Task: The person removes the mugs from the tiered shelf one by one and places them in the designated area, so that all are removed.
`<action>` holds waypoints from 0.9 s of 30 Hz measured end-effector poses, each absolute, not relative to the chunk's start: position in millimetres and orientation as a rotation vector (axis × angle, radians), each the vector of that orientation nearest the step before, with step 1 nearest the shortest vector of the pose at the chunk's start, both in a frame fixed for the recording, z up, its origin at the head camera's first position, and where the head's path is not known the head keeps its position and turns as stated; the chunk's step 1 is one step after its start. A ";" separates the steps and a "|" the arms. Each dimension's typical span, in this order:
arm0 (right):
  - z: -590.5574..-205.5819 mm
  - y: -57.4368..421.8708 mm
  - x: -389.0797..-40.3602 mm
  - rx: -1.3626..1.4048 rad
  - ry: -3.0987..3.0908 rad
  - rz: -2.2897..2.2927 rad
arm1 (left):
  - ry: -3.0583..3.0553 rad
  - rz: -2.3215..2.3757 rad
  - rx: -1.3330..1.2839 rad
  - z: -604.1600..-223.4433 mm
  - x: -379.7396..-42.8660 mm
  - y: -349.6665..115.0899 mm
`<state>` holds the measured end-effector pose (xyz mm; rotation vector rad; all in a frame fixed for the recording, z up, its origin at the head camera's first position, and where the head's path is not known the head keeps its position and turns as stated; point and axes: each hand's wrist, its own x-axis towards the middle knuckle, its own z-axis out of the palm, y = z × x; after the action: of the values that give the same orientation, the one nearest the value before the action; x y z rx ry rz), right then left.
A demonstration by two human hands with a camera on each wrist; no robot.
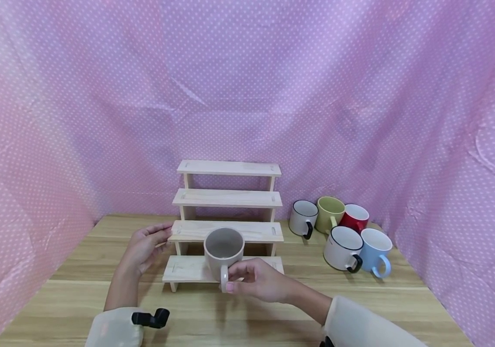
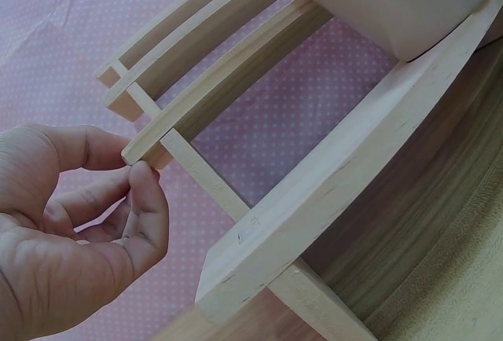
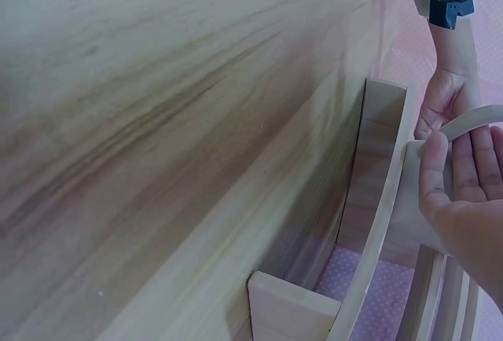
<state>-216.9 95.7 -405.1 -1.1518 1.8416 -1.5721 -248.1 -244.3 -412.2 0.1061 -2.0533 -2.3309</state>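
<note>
A four-tier stepped wooden display shelf (image 1: 186, 271) stands on the table. At its left side, my left hand (image 1: 143, 248) pinches the end of the second tier from the bottom between thumb and forefinger; the left wrist view shows this grip on the board's end (image 2: 145, 146). My right hand (image 1: 264, 280) holds a light grey-beige mug (image 1: 216, 260) by its handle (image 1: 224, 277), which points toward me. The mug is upright at the middle of the lowest tier, and in the left wrist view its base (image 2: 393, 23) is right at that board.
Right of the shelf several mugs are grouped: a white one with black rim (image 1: 300, 221), a green one (image 1: 326, 219), a red one (image 1: 351, 220), a larger white one with black rim (image 1: 338, 253) and a light blue one (image 1: 373, 253). A pink dotted curtain (image 1: 230, 96) hangs behind the wooden table (image 1: 212, 323).
</note>
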 end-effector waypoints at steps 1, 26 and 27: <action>-405.3 95.6 -216.8 -1.141 1.835 -1.580 | -2.054 -2.332 0.106 -412.2 -248.0 -244.4; -404.1 110.7 -232.9 -1.092 1.935 -1.615 | -2.049 -2.333 0.099 -412.8 -248.5 -244.7; -403.4 112.3 -234.1 -1.089 1.940 -1.608 | -2.046 -2.334 0.103 -413.1 -248.5 -244.7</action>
<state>-234.1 112.3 -403.4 -1.0888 1.9401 -1.6083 -248.5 -244.7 -413.1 0.1028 -2.0460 -2.3338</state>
